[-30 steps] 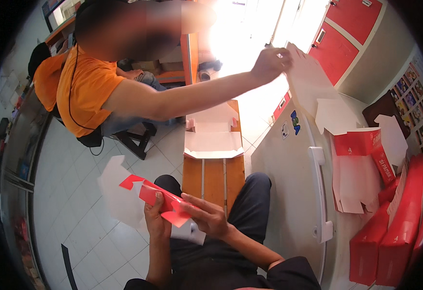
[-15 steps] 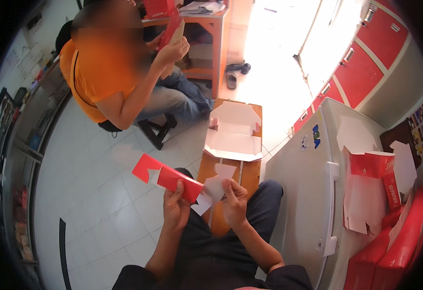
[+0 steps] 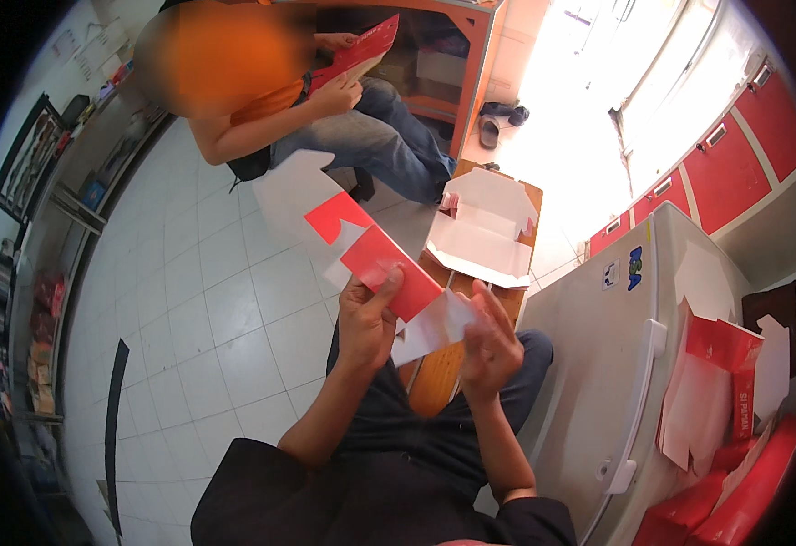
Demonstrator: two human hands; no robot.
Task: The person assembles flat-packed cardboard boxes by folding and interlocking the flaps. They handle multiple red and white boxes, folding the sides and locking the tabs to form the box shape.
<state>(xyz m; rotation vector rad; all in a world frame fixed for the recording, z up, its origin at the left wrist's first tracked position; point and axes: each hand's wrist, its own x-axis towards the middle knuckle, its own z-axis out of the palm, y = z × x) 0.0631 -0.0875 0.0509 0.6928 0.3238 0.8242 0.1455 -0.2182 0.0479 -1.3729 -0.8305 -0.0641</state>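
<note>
My left hand [image 3: 368, 320] grips a flat red and white cardboard box blank [image 3: 375, 257] near its middle, thumb on the red panel. My right hand [image 3: 491, 344] touches the blank's white lower flap [image 3: 434, 328] with its fingers spread. The blank is tilted, its white end reaching up and left. Both hands are held above my lap and a wooden bench [image 3: 438, 371].
A folded open white box [image 3: 481, 227] lies on the bench. A person in an orange shirt [image 3: 234, 64] sits ahead holding another red blank [image 3: 361, 50]. A grey chest freezer [image 3: 616, 337] stands at right with red and white blanks [image 3: 716, 382] on it. White tiled floor lies at left.
The person in orange has pulled the arm back from the freezer and sits holding a red blank. My hands have lifted my blank higher, and my view has swung downward and left.
</note>
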